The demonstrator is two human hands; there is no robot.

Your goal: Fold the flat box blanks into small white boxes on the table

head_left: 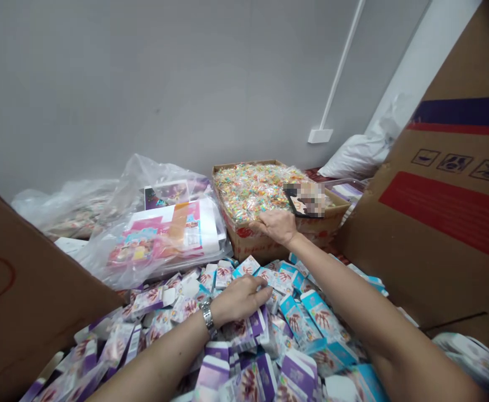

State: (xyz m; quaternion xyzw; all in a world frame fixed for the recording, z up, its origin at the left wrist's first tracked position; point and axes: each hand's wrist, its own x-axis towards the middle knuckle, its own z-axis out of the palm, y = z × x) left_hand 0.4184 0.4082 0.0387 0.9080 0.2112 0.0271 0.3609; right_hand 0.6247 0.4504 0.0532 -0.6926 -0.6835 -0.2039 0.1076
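My left hand, a metal watch on its wrist, rests palm down over a heap of small purple and blue printed boxes. Its thumb and forefinger are apart; the other fingertips are partly hidden. Farther forward, my right hand is closed at the near rim of a shallow cardboard carton. Its fingertips are hidden, so what they grip cannot be made out. Clear packets of multicoloured small pieces fill that carton. A dark flat object, partly blurred out, lies on the packets.
Tall cardboard cartons stand close at the left and right. Printed sheets lie in a clear plastic bag left of the packet carton. Behind are a grey wall and a white sack.
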